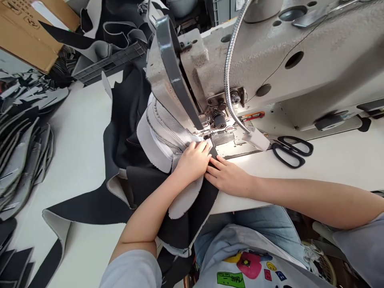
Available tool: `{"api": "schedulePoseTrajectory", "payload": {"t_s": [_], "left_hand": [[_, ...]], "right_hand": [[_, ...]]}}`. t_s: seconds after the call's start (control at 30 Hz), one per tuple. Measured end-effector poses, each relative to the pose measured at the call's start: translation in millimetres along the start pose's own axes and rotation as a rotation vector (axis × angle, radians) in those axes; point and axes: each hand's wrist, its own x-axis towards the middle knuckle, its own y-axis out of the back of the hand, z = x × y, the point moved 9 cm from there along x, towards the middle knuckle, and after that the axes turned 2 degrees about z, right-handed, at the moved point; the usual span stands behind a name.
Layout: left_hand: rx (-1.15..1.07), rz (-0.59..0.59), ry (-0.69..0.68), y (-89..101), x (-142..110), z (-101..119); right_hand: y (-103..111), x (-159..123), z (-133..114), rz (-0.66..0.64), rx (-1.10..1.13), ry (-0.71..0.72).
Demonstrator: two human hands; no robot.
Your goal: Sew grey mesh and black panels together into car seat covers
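Note:
My left hand [193,162] is bent over a grey mesh fabric piece [186,198] close to the sewing machine's needle area, its fingers together and pressing on the cloth. Just to its right, my right hand [229,176] lies flat with fingers apart, fingertips on the edge of the black fabric [201,212]. The needle and presser foot area of the sewing machine [210,72] is lit, right beyond my fingertips. Stitched grey layers [163,128] fold up to the left of my left hand, joined with the large black sheet. The fabric under both palms is hidden.
Black-handled scissors [289,152] lie right of the lamp head [256,139] on its flexible metal neck. A red tool [253,116] rests under the machine arm. Stacked cut pieces [24,160] cover the left of the white table [81,120]. A grey crate [111,64] and cardboard box [30,32] stand behind.

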Motion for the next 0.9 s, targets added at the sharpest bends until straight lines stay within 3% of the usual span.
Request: {"api": "schedulePoseTrajectory", "payload": {"t_s": [0.3, 0.67, 0.9], "left_hand": [[-0.073, -0.005, 0.148, 0.8, 5, -9], [-0.049, -0.021, 0.192, -1.9, 6, -9], [-0.179, -0.138, 0.192, -2.6, 6, -12]], "right_hand": [[1, -3, 6, -0.010, 0.023, -0.015], [-3, -4, 11, -0.008, 0.065, -0.049], [5, -11, 5, -0.009, 0.126, 0.033]]}}
